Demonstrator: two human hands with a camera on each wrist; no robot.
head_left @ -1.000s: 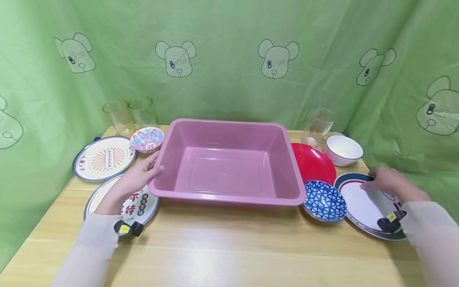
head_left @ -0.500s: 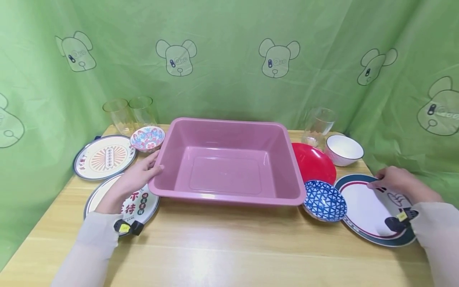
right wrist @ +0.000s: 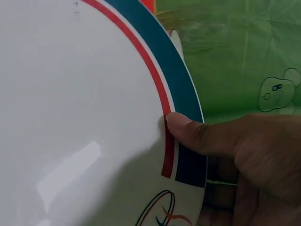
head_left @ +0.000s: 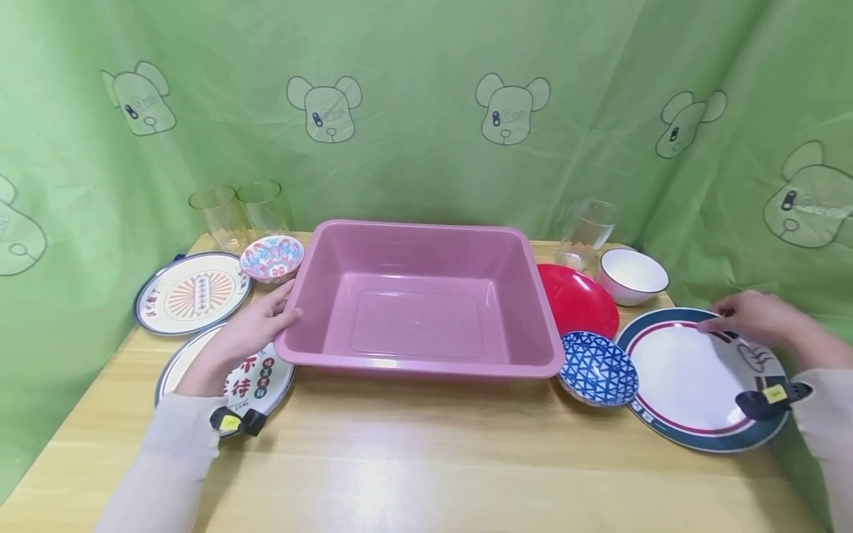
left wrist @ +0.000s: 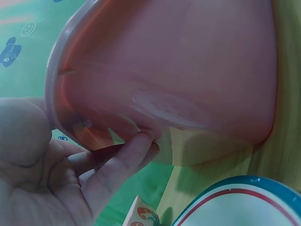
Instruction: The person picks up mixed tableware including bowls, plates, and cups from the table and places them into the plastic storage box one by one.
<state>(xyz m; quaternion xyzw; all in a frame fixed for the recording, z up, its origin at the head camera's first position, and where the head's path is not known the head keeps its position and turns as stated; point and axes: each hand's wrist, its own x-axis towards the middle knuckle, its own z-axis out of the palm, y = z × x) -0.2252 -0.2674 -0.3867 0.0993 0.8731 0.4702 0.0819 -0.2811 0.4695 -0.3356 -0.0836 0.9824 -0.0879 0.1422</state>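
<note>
My left hand (head_left: 256, 323) holds the left rim of a pink plastic basin (head_left: 420, 368), thumb over the inside. In the left wrist view its fingers (left wrist: 117, 169) touch the basin's outer wall. At the right, my right hand (head_left: 766, 322) pinches the far right edge of a round white plate (head_left: 686, 385) with a teal rim and red ring. The right wrist view shows the thumb (right wrist: 186, 129) on top of the rim and the other fingers largely hidden underneath. A blue-and-white bowl (head_left: 598, 370) overlaps the plate's left edge in the head view.
Behind the plate are a red plate (head_left: 578, 300), a white bowl (head_left: 633, 275) and a clear glass (head_left: 589, 226). Two printed plates (head_left: 193, 294), a floral bowl (head_left: 272, 259) and two glasses (head_left: 223, 218) stand left. A green curtain (head_left: 413, 163) encloses the wooden table (head_left: 400, 459).
My right hand has moved right, and the teal-rimmed plate has shifted with it and shows more of its face. The left hand has kept its hold on the basin, which stays in place.
</note>
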